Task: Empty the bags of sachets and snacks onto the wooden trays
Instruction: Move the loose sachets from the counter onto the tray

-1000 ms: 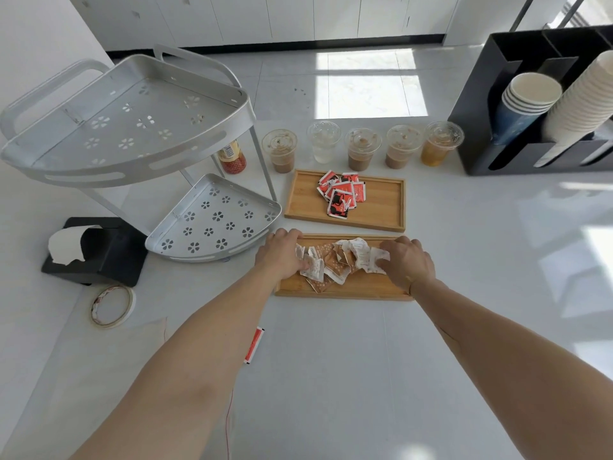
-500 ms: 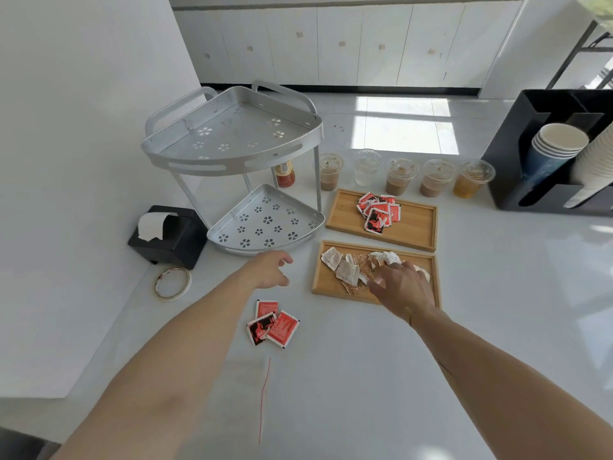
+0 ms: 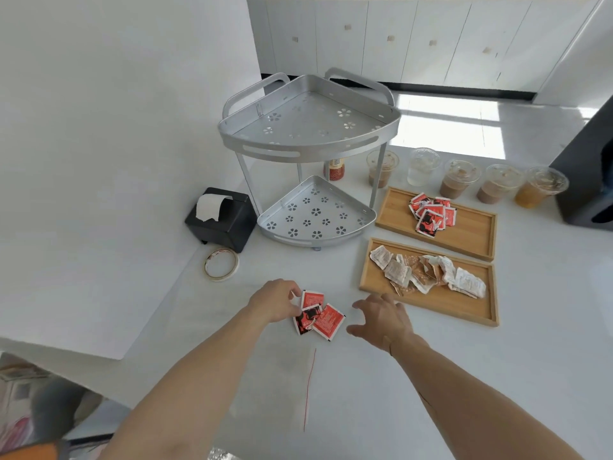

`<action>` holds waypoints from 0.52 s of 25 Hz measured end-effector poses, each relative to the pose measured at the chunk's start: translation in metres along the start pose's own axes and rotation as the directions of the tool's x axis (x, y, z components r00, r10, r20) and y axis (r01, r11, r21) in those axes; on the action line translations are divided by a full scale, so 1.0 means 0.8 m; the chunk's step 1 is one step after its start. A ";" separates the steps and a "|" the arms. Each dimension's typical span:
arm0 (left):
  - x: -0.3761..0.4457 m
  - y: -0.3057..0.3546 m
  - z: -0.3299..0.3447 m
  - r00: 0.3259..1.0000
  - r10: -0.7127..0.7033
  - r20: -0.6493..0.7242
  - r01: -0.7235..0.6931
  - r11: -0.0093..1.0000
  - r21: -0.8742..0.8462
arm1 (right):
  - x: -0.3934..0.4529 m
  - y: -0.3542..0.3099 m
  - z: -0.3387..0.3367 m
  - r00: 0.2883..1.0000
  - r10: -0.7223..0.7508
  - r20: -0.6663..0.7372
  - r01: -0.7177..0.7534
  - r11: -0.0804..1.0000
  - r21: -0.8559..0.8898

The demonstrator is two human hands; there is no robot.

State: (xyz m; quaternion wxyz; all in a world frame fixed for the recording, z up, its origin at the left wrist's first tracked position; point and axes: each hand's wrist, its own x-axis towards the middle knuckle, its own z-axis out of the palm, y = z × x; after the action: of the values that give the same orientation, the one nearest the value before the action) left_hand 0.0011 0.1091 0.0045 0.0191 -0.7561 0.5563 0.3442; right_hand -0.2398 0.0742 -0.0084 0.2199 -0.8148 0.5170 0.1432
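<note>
Reaching down to the white counter [image 3: 414, 376], the left hand [image 3: 277, 302] has its fingers curled onto three red sachets [image 3: 316, 316] that lie loose there; the fingertips touch the left edge of this small pile, but I cannot tell if they really grip one. The right hand [image 3: 381, 318] hovers just beside the same sachets on their right side, with the fingers spread wide and holding nothing. A thin red strip [image 3: 309, 390] lies on the counter between the two forearms.

Farther right is the near wooden tray [image 3: 431, 303], which carries crumpled white and brown sachets [image 3: 428, 275]. Behind it the far wooden tray [image 3: 471, 234] carries a pile of red packets [image 3: 431, 214]. Beyond the trays stands a row of lidded plastic cups [image 3: 461, 179]. To the left are a two-tier metal corner rack [image 3: 308, 151], a black tissue box [image 3: 219, 219] and a roll of tape [image 3: 221, 263].
</note>
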 end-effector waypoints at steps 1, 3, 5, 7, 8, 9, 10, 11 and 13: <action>-0.002 -0.002 0.010 1.000 0.021 -0.009 -0.021 0.999 0.047 | 0.003 -0.009 0.003 1.000 0.001 -0.010 -0.001 1.000 -0.019; -0.004 -0.005 0.029 0.997 0.061 -0.036 -0.057 0.993 0.101 | 0.010 -0.030 0.009 0.999 -0.001 -0.038 -0.001 0.999 -0.051; -0.004 -0.004 0.046 0.992 0.097 -0.077 -0.085 0.986 0.140 | 0.015 -0.050 0.013 0.999 0.007 -0.053 -0.011 0.998 -0.066; -0.004 -0.002 0.058 0.985 0.127 -0.119 -0.105 0.979 0.174 | 0.019 -0.067 0.017 0.998 0.015 -0.058 -0.019 0.997 -0.069; -0.003 -0.002 0.063 0.982 0.133 -0.134 -0.109 0.979 0.175 | 0.020 -0.074 0.019 0.998 0.014 -0.063 -0.018 0.998 -0.064; -0.002 -0.003 0.065 0.981 0.134 -0.138 -0.111 0.980 0.165 | 0.021 -0.079 0.021 0.998 0.018 -0.065 -0.021 0.999 -0.046; -0.001 -0.005 0.067 0.983 0.132 -0.131 -0.112 0.983 0.148 | 0.021 -0.083 0.024 0.998 0.031 -0.062 -0.031 0.999 -0.013; 0.001 -0.006 0.067 0.986 0.128 -0.110 -0.113 0.985 0.132 | 0.022 -0.084 0.025 0.997 0.049 -0.054 -0.048 0.998 0.029; 0.006 -0.008 0.066 0.991 0.124 -0.039 -0.120 0.987 0.105 | 0.022 -0.081 0.025 0.996 0.086 -0.016 -0.083 0.990 0.115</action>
State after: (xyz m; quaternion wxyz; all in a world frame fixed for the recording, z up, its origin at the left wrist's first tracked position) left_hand -0.0193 0.1297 -0.0408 0.0240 -0.7263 0.6187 0.2986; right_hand -0.1737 0.0943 -0.0201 0.2544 -0.7797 0.5607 0.1140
